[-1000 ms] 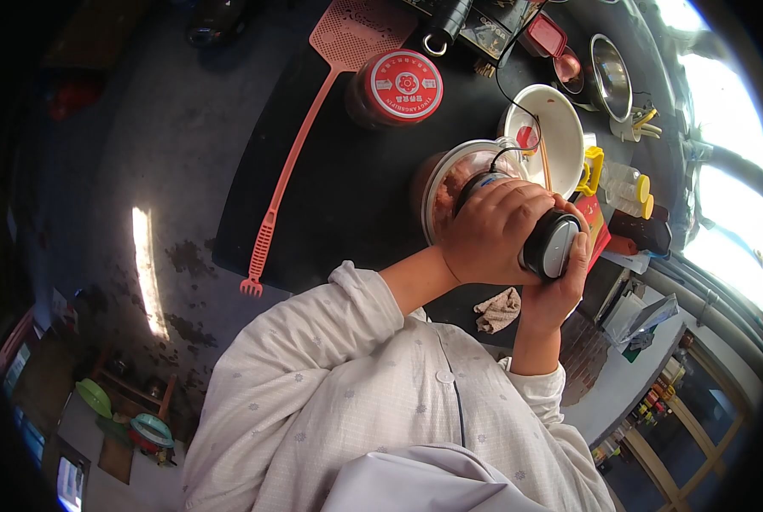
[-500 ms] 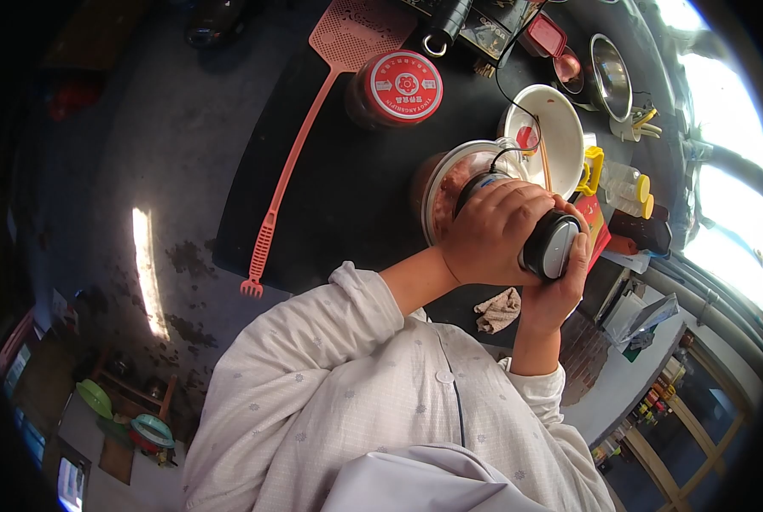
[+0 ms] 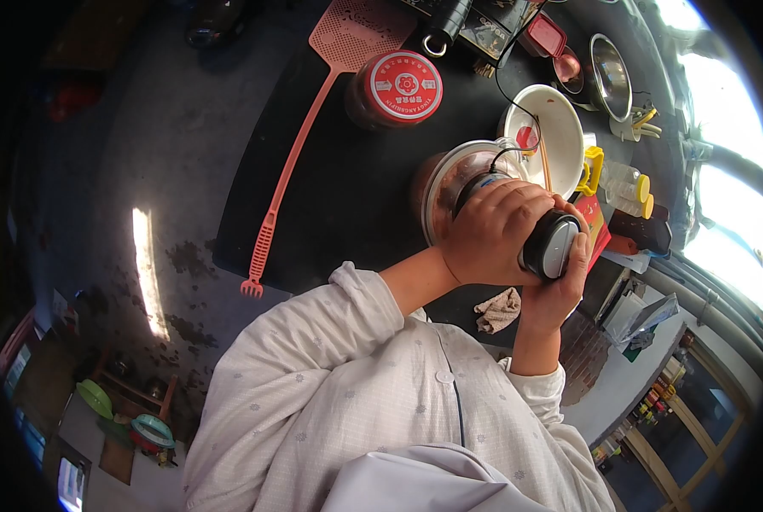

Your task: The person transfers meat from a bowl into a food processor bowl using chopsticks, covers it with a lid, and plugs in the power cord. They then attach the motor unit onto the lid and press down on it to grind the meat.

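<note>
My left hand (image 3: pixel 496 229) is wrapped over the body of a black and silver appliance head (image 3: pixel 554 246) with a cord. From the right, my right hand (image 3: pixel 571 277) grips the same appliance, its thumb along the end. Beneath the hands is a round container (image 3: pixel 437 192) with a pale rim, reddish-brown inside; the hands and appliance hide much of it. Behind it stands a white bowl (image 3: pixel 560 124) with chopsticks (image 3: pixel 545 165) in it. A folded cloth (image 3: pixel 498 311) lies near my right wrist.
A red-lidded jar (image 3: pixel 406 86) and a pink fly swatter (image 3: pixel 298 145) are on the dark table (image 3: pixel 347 188). Farther right are a metal bowl (image 3: pixel 610 78), a yellow handle (image 3: pixel 591 170) and yellow-capped bottles (image 3: pixel 633 189). The black cord (image 3: pixel 507 92) crosses the white bowl.
Both hands keep their place on the appliance. Inside the round container, the reddish contents look different, smoother and more blurred, with less of the chunky mass showing.
</note>
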{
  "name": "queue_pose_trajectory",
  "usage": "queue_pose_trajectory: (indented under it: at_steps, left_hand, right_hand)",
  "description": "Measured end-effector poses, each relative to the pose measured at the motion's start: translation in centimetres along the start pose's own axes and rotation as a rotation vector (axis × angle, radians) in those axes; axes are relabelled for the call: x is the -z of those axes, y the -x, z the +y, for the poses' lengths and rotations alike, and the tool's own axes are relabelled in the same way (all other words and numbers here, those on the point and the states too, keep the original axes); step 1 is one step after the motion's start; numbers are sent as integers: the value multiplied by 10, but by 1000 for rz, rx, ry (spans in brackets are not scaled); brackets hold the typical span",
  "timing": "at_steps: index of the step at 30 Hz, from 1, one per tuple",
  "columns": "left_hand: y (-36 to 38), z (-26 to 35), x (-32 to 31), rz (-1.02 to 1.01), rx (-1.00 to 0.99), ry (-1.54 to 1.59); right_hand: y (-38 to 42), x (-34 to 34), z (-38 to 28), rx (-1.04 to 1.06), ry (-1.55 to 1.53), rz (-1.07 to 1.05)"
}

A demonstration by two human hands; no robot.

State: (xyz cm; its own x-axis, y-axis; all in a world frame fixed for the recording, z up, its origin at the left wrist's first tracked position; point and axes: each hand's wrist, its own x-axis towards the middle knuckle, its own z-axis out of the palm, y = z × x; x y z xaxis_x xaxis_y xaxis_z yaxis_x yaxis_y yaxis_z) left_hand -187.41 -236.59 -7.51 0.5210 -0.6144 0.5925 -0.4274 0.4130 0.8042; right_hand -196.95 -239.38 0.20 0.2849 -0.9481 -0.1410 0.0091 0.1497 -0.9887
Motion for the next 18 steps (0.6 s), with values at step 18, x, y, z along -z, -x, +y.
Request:
queue_pose_trajectory:
  at_steps: [18]
  left_hand:
    - [-3,2,1,24,0,4]
  right_hand:
    - [0,0,-1,2,-9,-7]
